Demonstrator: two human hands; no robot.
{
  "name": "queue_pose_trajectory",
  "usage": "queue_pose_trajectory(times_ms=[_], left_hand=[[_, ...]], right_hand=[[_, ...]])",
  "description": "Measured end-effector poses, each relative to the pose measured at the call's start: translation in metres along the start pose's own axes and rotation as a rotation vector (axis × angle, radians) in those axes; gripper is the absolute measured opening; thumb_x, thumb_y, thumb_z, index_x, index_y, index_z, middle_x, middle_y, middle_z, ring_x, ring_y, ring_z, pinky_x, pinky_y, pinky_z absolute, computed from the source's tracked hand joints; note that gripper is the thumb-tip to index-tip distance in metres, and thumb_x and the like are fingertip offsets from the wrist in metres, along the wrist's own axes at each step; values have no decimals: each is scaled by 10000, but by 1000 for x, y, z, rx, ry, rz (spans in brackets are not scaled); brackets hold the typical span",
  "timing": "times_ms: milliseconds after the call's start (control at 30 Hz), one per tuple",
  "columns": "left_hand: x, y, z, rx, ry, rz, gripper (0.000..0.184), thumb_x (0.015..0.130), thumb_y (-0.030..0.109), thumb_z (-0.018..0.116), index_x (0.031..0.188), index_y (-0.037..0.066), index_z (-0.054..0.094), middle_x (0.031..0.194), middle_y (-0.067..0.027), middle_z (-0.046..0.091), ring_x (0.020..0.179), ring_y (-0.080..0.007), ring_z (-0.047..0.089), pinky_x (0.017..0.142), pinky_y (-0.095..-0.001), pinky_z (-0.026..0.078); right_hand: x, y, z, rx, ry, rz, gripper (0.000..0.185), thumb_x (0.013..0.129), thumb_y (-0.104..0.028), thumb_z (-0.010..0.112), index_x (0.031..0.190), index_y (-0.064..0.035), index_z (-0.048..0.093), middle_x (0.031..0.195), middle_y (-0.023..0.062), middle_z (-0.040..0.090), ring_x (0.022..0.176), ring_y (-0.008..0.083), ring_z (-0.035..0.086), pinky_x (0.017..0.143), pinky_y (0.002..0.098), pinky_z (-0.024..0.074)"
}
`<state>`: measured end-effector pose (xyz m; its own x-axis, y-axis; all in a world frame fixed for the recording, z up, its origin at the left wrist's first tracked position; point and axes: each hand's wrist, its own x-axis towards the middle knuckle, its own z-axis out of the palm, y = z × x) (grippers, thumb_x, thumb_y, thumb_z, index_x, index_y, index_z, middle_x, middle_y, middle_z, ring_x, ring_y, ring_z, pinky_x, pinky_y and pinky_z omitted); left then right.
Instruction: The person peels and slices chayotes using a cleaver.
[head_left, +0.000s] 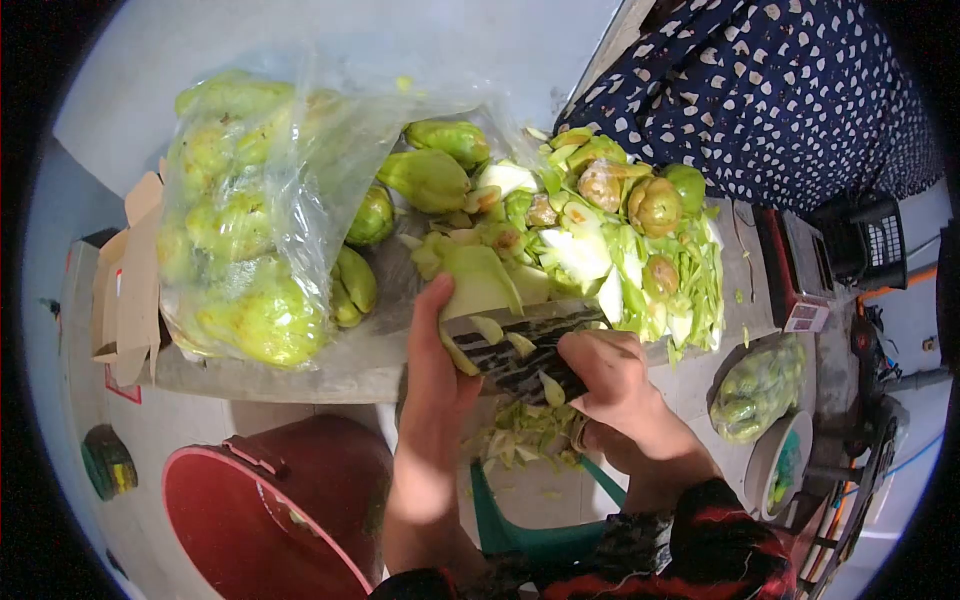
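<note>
My left hand [437, 345] is closed around a pale green, partly peeled chayote [478, 278] above the front edge of the table. My right hand [612, 372] grips a wide-bladed knife [520, 352], its handle hidden by the fingers. The dark, streaked blade lies against the lower side of the chayote, and several thin slices cling to it. Beyond both hands spreads a heap of green peelings and cut pieces [625, 270], with browned chayotes [655, 205] on top. Whole green chayotes [425, 180] lie left of the heap.
A clear plastic bag of chayotes [240, 230] fills the table's left, beside a cardboard box [130, 270]. Below stand a red bucket [280, 500] and a green stool [545, 540]; scraps lie between my arms. Another person's patterned clothing [750, 100] and a scale [795, 265] are at right.
</note>
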<state>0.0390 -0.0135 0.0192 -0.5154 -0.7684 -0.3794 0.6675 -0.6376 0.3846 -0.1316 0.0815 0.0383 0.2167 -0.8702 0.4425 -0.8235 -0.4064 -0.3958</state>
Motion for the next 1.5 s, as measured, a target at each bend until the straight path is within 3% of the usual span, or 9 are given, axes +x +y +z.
queue_pose_trajectory(times_ms=[133,333,500,633,800,1100,1367,1433,1500], left_hand=[[-16,2,15,84,-44,-5,428,924,337,483,1205,17,524,1071,-120,628,978,-232,630,808,-393,544],[1,-6,-5,89,27,-44,485,888,417,503,1204,51,545,1076,-140,636,938,-290,653,745,-492,566],[-3,-4,-2,144,52,-42,495,891,433,485,1214,62,531,1085,-135,632,951,-288,643,703,-506,566],[-6,0,-6,177,-38,-115,491,894,431,480,1219,65,528,1114,-128,622,953,-294,639,689,-503,569],[-4,1,8,-111,48,-42,499,919,421,453,1256,59,523,1163,-144,608,969,-324,631,846,-514,523],[2,-3,-7,-251,-206,-65,511,936,422,455,1291,56,485,1183,-160,593,1062,-321,598,922,-467,485],[0,-7,2,-257,-221,-56,515,934,413,464,1309,60,475,1200,-154,588,1092,-306,590,944,-450,478],[0,-6,8,-144,65,41,463,941,396,448,1253,63,529,1141,-145,625,1040,-289,615,926,-425,492],[-5,-2,13,-121,52,45,461,940,387,452,1251,57,531,1155,-142,621,1058,-284,606,937,-422,484]], right_hand=[[4,15,2,-76,-12,261,394,633,38,647,1006,-26,538,717,173,611,567,360,598,517,402,484],[-2,-5,-17,20,10,-15,580,493,-52,727,1050,-8,571,745,129,602,658,336,619,588,416,501],[2,11,2,-158,-103,294,462,601,-26,698,1017,-61,499,774,147,624,666,378,615,573,451,495],[6,1,-5,-129,-28,238,445,612,-25,684,1013,-60,495,749,149,618,650,380,610,563,449,494],[2,6,-9,-119,-25,326,452,612,-26,682,1025,-55,499,723,141,611,622,362,610,561,432,497],[9,-14,-6,-119,103,-179,234,621,-36,644,853,-24,610,585,42,392,469,185,451,356,331,327],[4,-7,2,-84,73,-58,247,630,-50,649,873,-33,605,615,56,434,504,221,494,420,358,396],[3,0,2,-143,44,79,299,632,-77,659,923,-45,597,661,71,497,566,258,555,484,381,447],[4,13,-4,-182,-34,157,414,609,-121,675,1005,-51,579,719,91,560,647,291,615,518,399,477]])
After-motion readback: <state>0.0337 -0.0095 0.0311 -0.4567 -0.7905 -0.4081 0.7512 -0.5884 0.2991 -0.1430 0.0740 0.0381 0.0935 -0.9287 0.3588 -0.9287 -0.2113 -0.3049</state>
